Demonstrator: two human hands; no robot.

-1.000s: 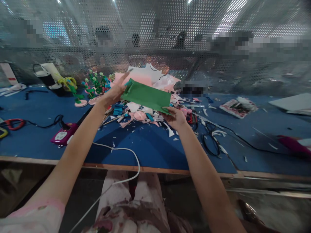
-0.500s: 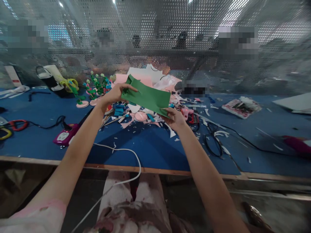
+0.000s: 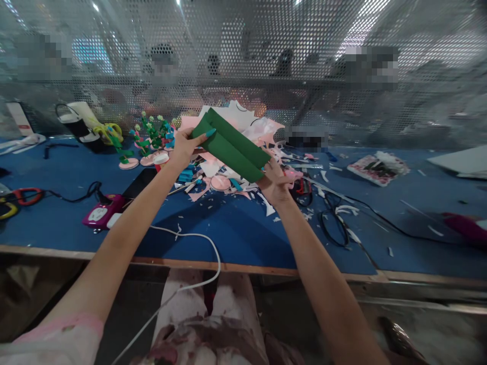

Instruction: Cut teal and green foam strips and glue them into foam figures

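Note:
A sheet of green paper (image 3: 232, 148), creased lengthwise, is held up over the scrap pile between both hands. My left hand (image 3: 186, 144) grips its left end, with the thumb, its nail blue, lying on the near face. At the lower right end my right hand (image 3: 274, 181) has its fingers behind and against the paper's edge. Below the sheet lie pink and white paper scraps (image 3: 200, 190) and a round pink disc (image 3: 221, 182). Small craft flowers on pink round bases (image 3: 148, 159) stand left of my left hand.
A purple power strip (image 3: 101, 213) with a white cable (image 3: 198, 234) lies at the left front. Scissors with red handles (image 3: 28, 196) are farther left. A black cable (image 3: 335, 228) and a patterned tray (image 3: 378, 168) are on the right. Perforated metal mesh (image 3: 243, 50) rises behind the blue table (image 3: 228, 238).
The green paper has turned, so its lengthwise crease now shows and its right end sits lower. My left hand has shifted right, and its thumb now lies across the paper.

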